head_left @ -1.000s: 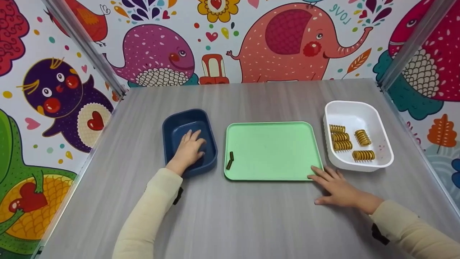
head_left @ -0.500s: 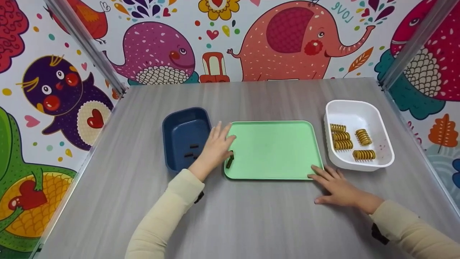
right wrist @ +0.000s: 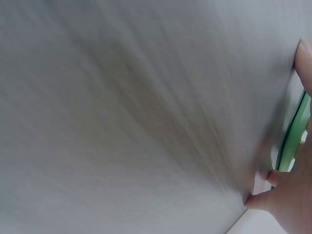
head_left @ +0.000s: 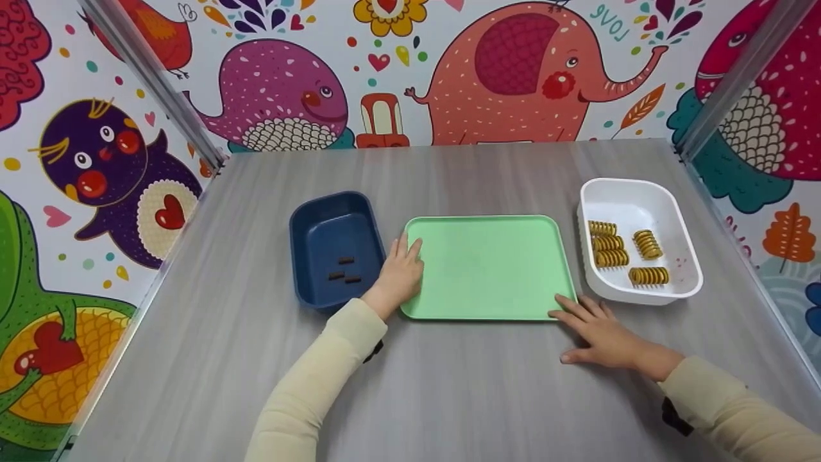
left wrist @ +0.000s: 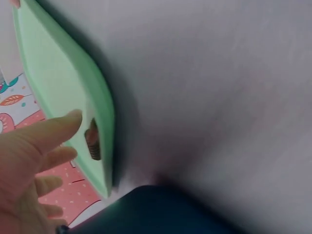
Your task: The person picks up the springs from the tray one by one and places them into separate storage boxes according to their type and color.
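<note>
My left hand (head_left: 401, 276) hovers at the left edge of the green tray (head_left: 490, 269), its fingers loosely bent. In the left wrist view, the thumb (left wrist: 58, 129) is beside small brown ridged pieces that look like coil springs (left wrist: 93, 144), lying inside the tray rim. Nothing shows between thumb and fingers. From the head view the hand covers these pieces. Spread out beside the tray's front right corner, my right hand (head_left: 606, 337) touches it with its fingertips. The right wrist view has only part of this hand (right wrist: 292, 195).
Left of the tray stands a blue bin (head_left: 337, 226) with 3 brown springs (head_left: 346, 260) in it. At the right, a white bin (head_left: 641, 199) contains several yellow springs (head_left: 648, 276). Printed walls and metal posts (head_left: 737, 77) border the grey table (head_left: 474, 391).
My left hand has travelled right, out of the blue bin to the tray's left edge. The springs in the bin have come into view. My right hand has stayed put.
</note>
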Available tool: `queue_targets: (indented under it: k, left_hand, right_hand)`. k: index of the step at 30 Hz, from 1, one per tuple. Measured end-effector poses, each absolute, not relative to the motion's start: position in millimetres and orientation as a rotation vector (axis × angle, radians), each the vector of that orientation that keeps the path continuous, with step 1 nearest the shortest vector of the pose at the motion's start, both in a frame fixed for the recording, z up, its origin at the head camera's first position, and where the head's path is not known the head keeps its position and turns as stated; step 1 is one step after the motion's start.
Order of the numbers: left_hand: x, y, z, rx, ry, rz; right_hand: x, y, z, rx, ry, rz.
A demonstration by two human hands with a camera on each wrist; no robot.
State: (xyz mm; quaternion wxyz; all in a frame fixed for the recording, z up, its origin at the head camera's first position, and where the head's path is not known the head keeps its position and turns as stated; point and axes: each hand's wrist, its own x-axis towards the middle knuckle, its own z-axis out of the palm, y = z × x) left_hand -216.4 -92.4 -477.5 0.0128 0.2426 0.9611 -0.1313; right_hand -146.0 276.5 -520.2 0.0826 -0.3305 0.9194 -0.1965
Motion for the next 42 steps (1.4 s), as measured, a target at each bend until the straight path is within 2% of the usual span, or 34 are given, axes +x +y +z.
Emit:
queue_targets:
  k: [15, 36, 42]
  left_hand:
    - [-227.4, -95.5, -480.4, 0.578, 2.916, -0.292]
    - [-231.0, -90.6, -478.8, 0.63, 2.875, -0.27]
    - [-232.8, -83.8, -483.5, 0.63, 2.905, -0.059]
  right_hand:
    - [-145.6, 276.1, -518.2, -0.968, 2.744, -0.569]
    - [-144.7, 277.2, -519.3, -0.997, 2.766, -0.588]
    - [-145.2, 277.3, -519.8, -1.001, 2.765, -0.584]
